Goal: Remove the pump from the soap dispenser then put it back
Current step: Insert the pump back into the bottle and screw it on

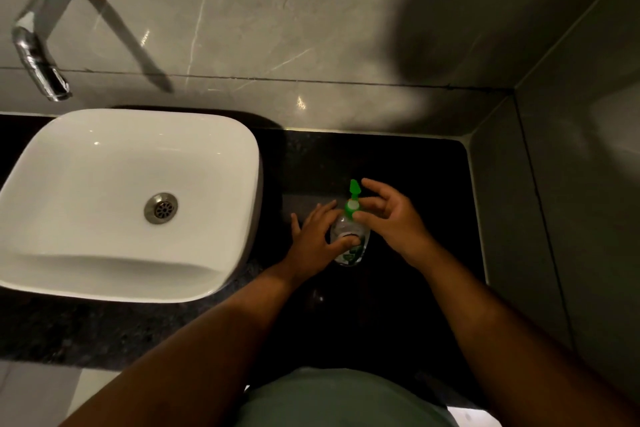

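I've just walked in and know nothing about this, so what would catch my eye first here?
Probably the bright green pump on the clear soap dispenser, standing on the dark countertop right of the sink. The left hand holds the bottle while the right hand has its fingertips at the pump's collar. Next comes the big white basin on the left, with a chrome tap on the wall above it.

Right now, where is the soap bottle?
The soap bottle stands on the dark counter, right of the white sink, between the left hand and right hand.
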A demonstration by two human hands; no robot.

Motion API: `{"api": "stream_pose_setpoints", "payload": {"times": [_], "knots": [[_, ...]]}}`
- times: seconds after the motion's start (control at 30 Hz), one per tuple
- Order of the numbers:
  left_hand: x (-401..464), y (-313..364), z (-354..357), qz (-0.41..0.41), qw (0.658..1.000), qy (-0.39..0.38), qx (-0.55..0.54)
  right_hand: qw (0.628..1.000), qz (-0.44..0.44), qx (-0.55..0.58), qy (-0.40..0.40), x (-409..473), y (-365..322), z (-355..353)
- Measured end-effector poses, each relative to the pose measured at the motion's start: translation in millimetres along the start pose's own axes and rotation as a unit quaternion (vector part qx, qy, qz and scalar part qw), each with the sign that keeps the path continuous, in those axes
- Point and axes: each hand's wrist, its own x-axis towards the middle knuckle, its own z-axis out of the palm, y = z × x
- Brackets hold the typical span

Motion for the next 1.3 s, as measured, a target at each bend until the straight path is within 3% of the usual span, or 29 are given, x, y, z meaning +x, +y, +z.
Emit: {"api": "stream_pose_setpoints", "payload": {"times": [0.1,0.37,0.57,0.87,1.03,1.3], "knots": [[1,1,0,0.002,1.0,-0.012,-0.002,0.998,-0.018,-0.057,0.02,0,-1,5],[-1,3,-2,-0.005,1.0,-0.002,-0.003,0.999,-0.001,0.028,-0.04,0,1,-1],[-3,5,-2,-0.031,0.999,0.006,-0.012,0.995,-0.037,-0.089,0.003,6,-3,2],[1,3,-3,-0.033,0.999,-0.024,-0.033,0.995,0.012,-0.009,-0.103,15,-5,-5],[8,4,-10,-0.035,0.996,-0.071,-0.047,0.985,0.04,-0.049,-0.161,24,2,-9],[15,5,-14,-0.045,0.995,-0.067,-0.049,0.99,0.021,-0.006,-0.138,34,12,-1]]}}
